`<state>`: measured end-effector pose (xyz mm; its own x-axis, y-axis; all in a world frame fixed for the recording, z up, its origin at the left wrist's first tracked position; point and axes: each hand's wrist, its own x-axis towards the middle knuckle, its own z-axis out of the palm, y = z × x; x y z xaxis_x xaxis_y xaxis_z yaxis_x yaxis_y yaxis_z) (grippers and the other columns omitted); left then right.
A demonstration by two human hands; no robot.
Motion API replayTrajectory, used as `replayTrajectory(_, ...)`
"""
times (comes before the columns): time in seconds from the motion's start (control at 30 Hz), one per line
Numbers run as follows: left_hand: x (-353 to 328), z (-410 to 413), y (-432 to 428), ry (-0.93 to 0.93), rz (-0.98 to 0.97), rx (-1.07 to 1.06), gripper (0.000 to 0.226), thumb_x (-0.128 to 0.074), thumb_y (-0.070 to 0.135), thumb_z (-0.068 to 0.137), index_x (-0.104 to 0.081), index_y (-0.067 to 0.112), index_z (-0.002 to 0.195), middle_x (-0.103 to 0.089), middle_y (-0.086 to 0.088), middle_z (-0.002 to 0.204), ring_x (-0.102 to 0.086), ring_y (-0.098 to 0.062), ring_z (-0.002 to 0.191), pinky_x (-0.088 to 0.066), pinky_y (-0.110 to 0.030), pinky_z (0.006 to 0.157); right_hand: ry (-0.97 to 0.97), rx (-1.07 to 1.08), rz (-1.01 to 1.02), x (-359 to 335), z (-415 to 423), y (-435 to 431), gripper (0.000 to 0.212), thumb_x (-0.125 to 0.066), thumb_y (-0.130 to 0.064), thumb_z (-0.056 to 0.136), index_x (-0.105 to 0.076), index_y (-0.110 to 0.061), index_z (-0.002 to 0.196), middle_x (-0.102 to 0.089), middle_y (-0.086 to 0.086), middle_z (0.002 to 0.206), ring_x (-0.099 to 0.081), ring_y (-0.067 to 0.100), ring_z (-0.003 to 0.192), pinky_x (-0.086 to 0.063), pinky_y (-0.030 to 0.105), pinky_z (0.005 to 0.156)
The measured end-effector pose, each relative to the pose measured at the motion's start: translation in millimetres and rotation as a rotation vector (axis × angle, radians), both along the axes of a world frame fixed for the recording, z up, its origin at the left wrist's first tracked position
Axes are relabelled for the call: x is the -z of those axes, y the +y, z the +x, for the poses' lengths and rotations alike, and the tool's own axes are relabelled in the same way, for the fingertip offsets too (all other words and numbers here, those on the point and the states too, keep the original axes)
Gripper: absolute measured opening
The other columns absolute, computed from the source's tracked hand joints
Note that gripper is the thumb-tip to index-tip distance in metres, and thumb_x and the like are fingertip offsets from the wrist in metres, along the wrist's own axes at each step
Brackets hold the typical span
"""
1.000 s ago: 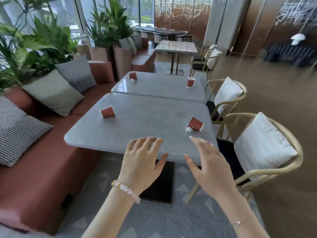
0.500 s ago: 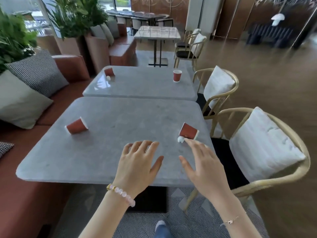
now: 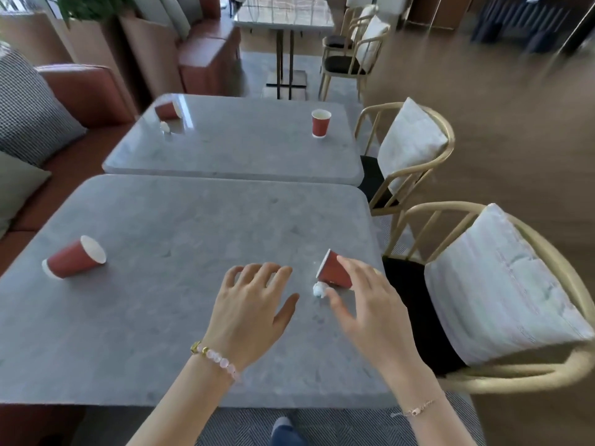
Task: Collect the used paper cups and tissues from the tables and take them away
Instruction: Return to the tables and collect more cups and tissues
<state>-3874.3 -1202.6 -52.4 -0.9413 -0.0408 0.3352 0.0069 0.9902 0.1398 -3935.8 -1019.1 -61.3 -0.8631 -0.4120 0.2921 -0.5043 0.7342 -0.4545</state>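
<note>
Red paper cup [image 3: 333, 270] lies tipped near the right edge of the near table [image 3: 180, 220], with a balled tissue [image 3: 319, 289] just beside it. I judge this the first pick-up. My right hand [image 3: 370, 317] is spread wide over both and grips nothing yet. My left hand [image 3: 254, 304] hovers loosely open over the table's middle. Next I must close round the cup, then the tissue. Toward the table's left edge, a second tipped cup [image 3: 75, 257] shows a white, empty-looking inside.

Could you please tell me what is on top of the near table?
A red cup lies tipped at left; a second cup, partly hidden by the right hand, at right with a tissue ball beside it.
</note>
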Motion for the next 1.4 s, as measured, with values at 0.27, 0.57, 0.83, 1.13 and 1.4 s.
replayTrajectory(0.27,19.9,-29.8,-1.5,-0.024,0.032,-0.011,0.038,-0.042,0.039,0.087,-0.063,0.014,0.106,-0.066,0.001,0.098,-0.062,-0.025,0.088,-0.048,-0.040,0.081,-0.053,0.022,0.031,23.8,-24.6,-0.7,0.052,-0.043,-0.050,0.090,-0.051,-0.017,0.129,-0.059,-0.001,0.126,-0.055,0.019,0.117,-0.051,0.039,0.094)
replayTrajectory(0.57,44.6,-51.6,-12.2,-0.114,0.071,0.022,0.037,-0.042,0.039,0.087,-0.063,0.014,0.106,-0.066,0.000,0.099,-0.063,-0.025,0.088,-0.048,-0.040,0.081,-0.094,0.058,0.068,45.4,-43.0,-9.9,0.051,-0.043,-0.047,0.090,-0.052,-0.016,0.129,-0.060,0.001,0.125,-0.055,0.021,0.117,-0.051,0.040,0.094)
replayTrajectory(0.83,53.4,-71.3,-25.7,-0.149,0.093,0.033,0.040,-0.039,0.039,0.088,-0.064,0.013,0.104,-0.066,0.000,0.098,-0.064,-0.025,0.088,-0.048,-0.040,0.082,-0.160,0.076,0.111,65.3,-81.9,-11.2,0.060,-0.038,-0.050,0.088,-0.047,-0.016,0.136,-0.056,0.001,0.129,-0.052,0.019,0.119,-0.048,0.034,0.094)
replayTrajectory(1.13,64.8,-83.7,-38.2,-0.196,0.111,0.033,0.040,-0.039,0.040,0.089,-0.064,0.014,0.105,-0.066,0.001,0.099,-0.063,-0.025,0.089,-0.047,-0.039,0.083,-0.445,0.011,0.303,93.8,-131.9,0.6,0.084,-0.064,-0.046,0.083,-0.018,-0.021,0.149,-0.030,0.000,0.151,-0.024,0.017,0.140,-0.022,0.028,0.112)
replayTrajectory(1.4,67.6,-88.8,-45.9,-0.245,0.106,0.025,0.040,-0.038,0.040,0.089,-0.063,0.014,0.106,-0.066,0.001,0.099,-0.064,-0.024,0.090,-0.048,-0.040,0.083,-0.500,-0.049,0.400,112.6,-148.5,-8.0,0.097,-0.074,-0.042,0.075,-0.017,-0.018,0.150,-0.031,0.001,0.150,-0.029,0.018,0.139,-0.024,0.030,0.113)
